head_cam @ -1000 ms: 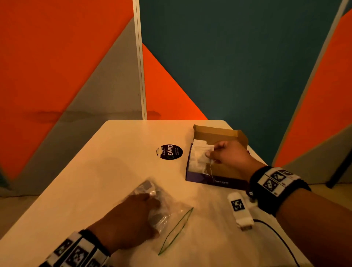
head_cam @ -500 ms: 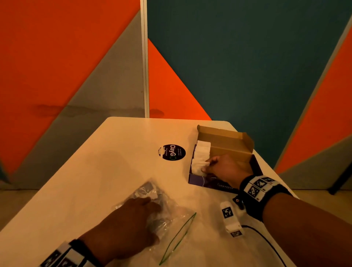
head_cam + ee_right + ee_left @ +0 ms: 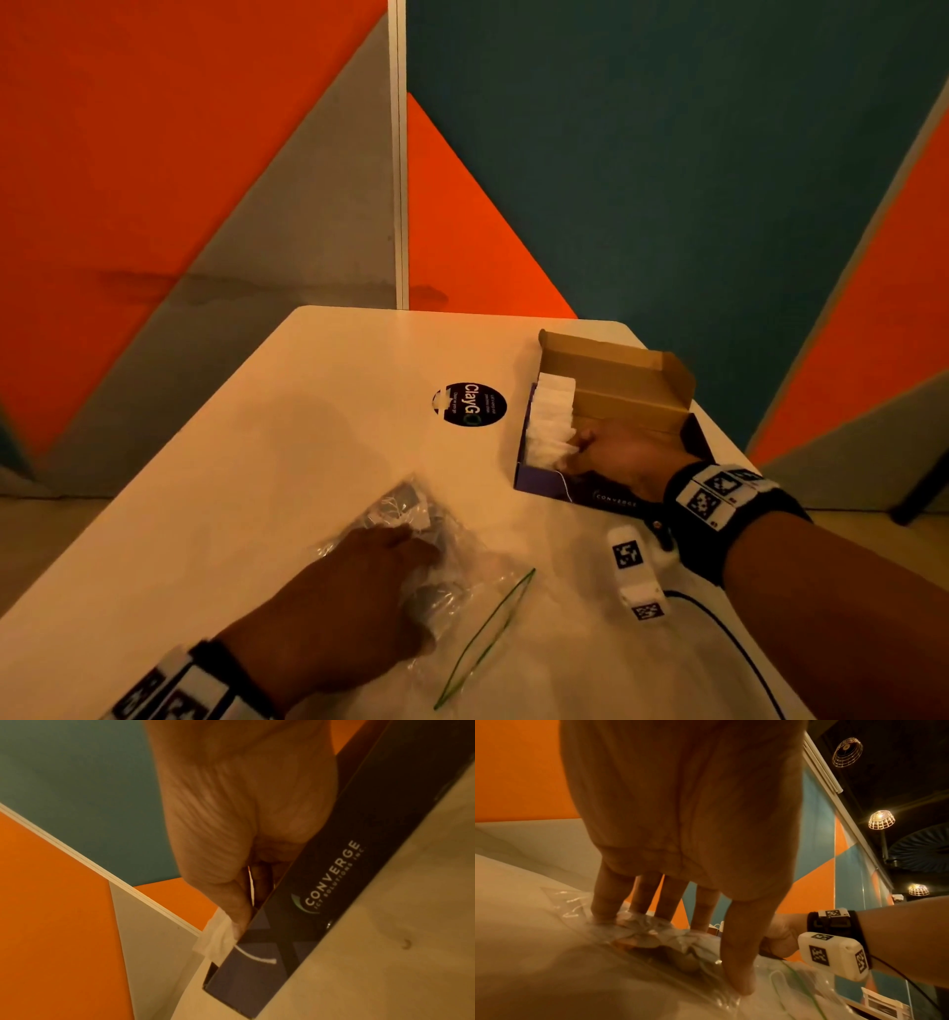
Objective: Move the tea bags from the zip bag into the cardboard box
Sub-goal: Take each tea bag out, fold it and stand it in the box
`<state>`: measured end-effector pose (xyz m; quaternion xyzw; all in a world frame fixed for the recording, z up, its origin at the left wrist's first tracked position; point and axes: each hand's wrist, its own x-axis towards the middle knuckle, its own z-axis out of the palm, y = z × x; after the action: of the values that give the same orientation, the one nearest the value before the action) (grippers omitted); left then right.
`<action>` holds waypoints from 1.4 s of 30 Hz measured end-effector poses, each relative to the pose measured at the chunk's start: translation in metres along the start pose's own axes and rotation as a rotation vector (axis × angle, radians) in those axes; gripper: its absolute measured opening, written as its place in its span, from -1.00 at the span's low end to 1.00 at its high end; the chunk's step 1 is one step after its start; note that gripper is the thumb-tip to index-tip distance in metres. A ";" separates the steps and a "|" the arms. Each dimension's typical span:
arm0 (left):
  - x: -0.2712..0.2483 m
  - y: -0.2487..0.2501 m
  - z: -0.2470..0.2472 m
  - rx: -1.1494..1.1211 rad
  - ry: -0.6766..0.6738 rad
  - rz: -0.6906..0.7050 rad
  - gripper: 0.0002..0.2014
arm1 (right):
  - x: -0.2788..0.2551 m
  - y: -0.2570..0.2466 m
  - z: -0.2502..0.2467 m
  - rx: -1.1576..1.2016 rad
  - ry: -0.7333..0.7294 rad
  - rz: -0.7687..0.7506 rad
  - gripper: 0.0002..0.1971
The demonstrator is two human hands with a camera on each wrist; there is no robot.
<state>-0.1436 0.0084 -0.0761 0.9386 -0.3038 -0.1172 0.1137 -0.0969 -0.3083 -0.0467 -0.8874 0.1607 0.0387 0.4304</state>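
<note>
A clear zip bag [image 3: 457,560] with a green seal lies on the white table [image 3: 287,462], holding several tea bags. My left hand [image 3: 354,591] presses straight fingers [image 3: 605,902] down on the zip bag [image 3: 654,935]. The open cardboard box [image 3: 616,411], dark outside with "CONVERGE" print, stands at the far right with a row of white tea bags [image 3: 552,421] along its left side. My right hand [image 3: 611,457] is inside the box [image 3: 334,882], fingers curled and pinching a white tea bag [image 3: 216,935] at the row's near end.
A round black "ClayGo" sticker [image 3: 468,405] marks the table to the left of the box. A white tagged device [image 3: 634,570] with a black cable hangs below my right wrist. Orange, grey and teal wall panels stand behind the table's far edge.
My right hand has sunk deeper into the box toward its near end, taking the tea bag down with it. The left hand has stayed on the zip bag.
</note>
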 end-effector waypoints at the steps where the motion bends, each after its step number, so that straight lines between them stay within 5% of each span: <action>1: 0.000 0.000 0.001 -0.003 0.003 -0.002 -0.17 | 0.000 0.000 0.001 -0.041 0.015 -0.013 -0.91; 9: 0.000 0.000 0.002 -0.008 0.024 -0.004 -0.17 | 0.006 0.006 0.007 -0.120 0.099 -0.078 -0.86; 15: 0.001 -0.001 0.003 -0.022 0.024 -0.012 -0.19 | 0.004 0.005 0.005 -0.220 0.070 -0.073 -0.52; 19: 0.000 -0.002 0.003 -0.026 0.028 -0.001 -0.20 | 0.002 0.007 0.008 -0.315 0.098 -0.179 -0.90; 24: 0.000 -0.003 0.005 -0.021 0.040 0.002 -0.20 | 0.001 0.009 0.005 -0.210 0.077 -0.197 -0.91; 31: 0.001 -0.002 0.005 -0.022 0.039 0.005 -0.20 | 0.007 0.011 0.008 -0.197 0.087 -0.122 -0.65; 39: 0.001 -0.004 0.005 -0.039 0.024 -0.009 -0.18 | 0.017 0.019 0.004 0.103 0.191 0.010 -0.47; 42: 0.000 -0.003 0.004 -0.038 0.026 -0.008 -0.19 | 0.021 0.017 0.005 0.173 0.134 0.029 -0.60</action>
<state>-0.1431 0.0103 -0.0812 0.9389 -0.2964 -0.1111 0.1352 -0.0825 -0.3195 -0.0672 -0.8450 0.2047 -0.0286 0.4932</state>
